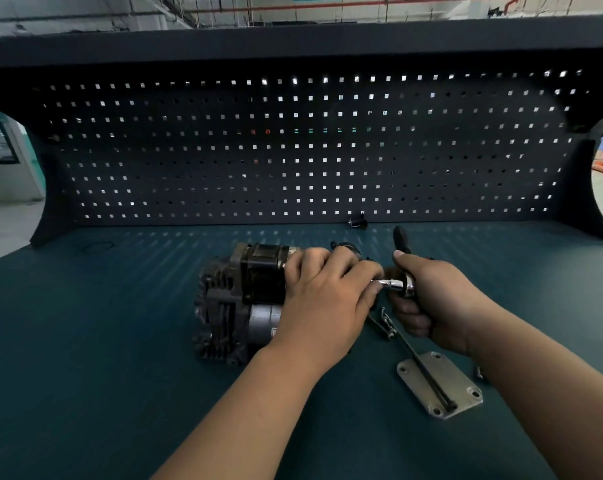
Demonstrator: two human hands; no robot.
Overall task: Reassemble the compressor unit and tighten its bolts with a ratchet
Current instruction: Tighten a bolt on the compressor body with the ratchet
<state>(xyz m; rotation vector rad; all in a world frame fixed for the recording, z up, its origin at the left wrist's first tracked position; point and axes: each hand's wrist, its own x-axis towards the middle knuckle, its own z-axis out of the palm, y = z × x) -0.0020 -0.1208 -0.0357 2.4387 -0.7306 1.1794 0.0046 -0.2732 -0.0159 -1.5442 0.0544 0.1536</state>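
Ratchet (402,285) in right hand (438,299), fingers wrapped round its handle. Left hand (327,296) fingers curled over compressor unit (237,299) on counter (102,341).

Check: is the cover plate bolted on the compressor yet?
No, the plate lies on the bench, apart from the compressor.

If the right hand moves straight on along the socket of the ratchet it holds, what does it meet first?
Probably the left hand, whose fingers hold the socket on the ratchet; the compressor lies just behind, though depth is unclear.
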